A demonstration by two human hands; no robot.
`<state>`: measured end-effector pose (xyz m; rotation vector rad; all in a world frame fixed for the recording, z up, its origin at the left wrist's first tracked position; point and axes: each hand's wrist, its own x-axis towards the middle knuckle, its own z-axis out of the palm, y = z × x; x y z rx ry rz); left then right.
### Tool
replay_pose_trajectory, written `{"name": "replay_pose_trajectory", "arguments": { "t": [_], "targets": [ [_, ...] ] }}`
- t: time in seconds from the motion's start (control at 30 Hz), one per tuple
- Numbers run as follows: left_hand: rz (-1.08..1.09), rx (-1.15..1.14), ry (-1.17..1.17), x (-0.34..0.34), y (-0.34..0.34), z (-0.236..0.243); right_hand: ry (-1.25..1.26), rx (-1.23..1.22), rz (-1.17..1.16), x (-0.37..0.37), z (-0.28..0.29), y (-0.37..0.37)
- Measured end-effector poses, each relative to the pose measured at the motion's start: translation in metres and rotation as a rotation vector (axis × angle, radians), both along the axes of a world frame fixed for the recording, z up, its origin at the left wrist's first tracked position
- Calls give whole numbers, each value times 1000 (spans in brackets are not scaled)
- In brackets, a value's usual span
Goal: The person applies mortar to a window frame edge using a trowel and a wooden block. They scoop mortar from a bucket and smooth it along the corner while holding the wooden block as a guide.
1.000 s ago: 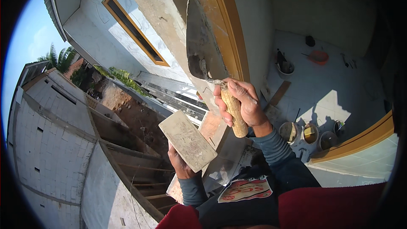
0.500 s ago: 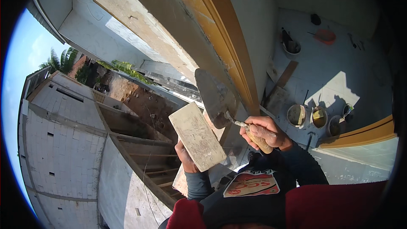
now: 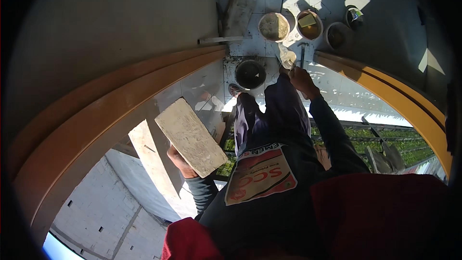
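Observation:
My left hand (image 3: 181,162) grips a pale rectangular plastering float (image 3: 191,137) from beneath. Dried mortar streaks its upper face, and its underside and most of my fingers are hidden. Farther off to the right, my right hand (image 3: 304,82) is closed round the handle of a trowel (image 3: 287,58), whose blade looks pale and slightly blurred. That blade is just on the near side of a round bucket (image 3: 261,30) holding greyish mortar; I cannot tell whether they touch.
Beside the mortar bucket stand a bucket with a yellow block (image 3: 308,21) and another round bucket (image 3: 335,36). A dark tub (image 3: 250,74) sits near my feet. A hammer (image 3: 302,54) lies close by. Orange-brown frames (image 3: 120,98) curve along both sides; boards (image 3: 239,14) lie beyond.
My view has swung from the outdoor side and wall edge toward the floor and buckets. The trowel has moved away from the float to the mortar bucket; both hands keep their holds.

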<state>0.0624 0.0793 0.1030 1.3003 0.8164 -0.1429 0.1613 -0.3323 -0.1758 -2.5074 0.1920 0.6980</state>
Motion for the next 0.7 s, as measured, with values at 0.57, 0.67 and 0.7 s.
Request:
{"name": "replay_pose_trajectory", "arguments": {
  "t": [0.57,0.67,0.7],
  "targets": [
    [107,48,548,11,-110,-168,188,-600,448,183,-404,-83],
    [64,120,629,4,-132,-198,138,-531,591,177,-453,-94],
    [126,78,632,2,-136,-203,69,-544,673,168,-463,-92]
  ]
}}
